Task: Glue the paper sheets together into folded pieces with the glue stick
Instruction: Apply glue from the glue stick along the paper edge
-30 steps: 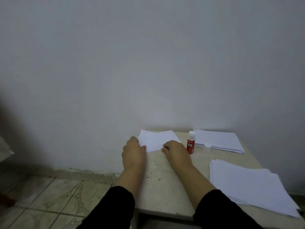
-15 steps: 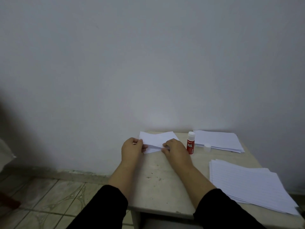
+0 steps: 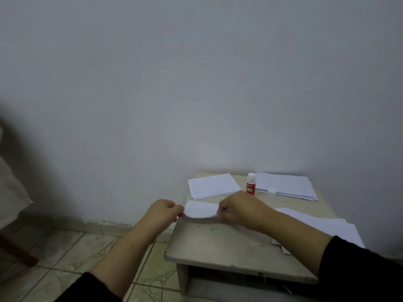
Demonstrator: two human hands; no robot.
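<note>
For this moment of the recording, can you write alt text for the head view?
Both hands, left hand and right hand, pinch the ends of a small folded paper piece just above a low table. Behind it lie a paper sheet, an upright uncapped glue stick with its cap nearby, and two paper stacks.

Both hands now pinch a folded piece (image 3: 201, 210), lifted off the table. The left hand (image 3: 164, 211) and right hand (image 3: 236, 209) sit nearer the person, uncovering a paper stack (image 3: 212, 185) behind.
</note>
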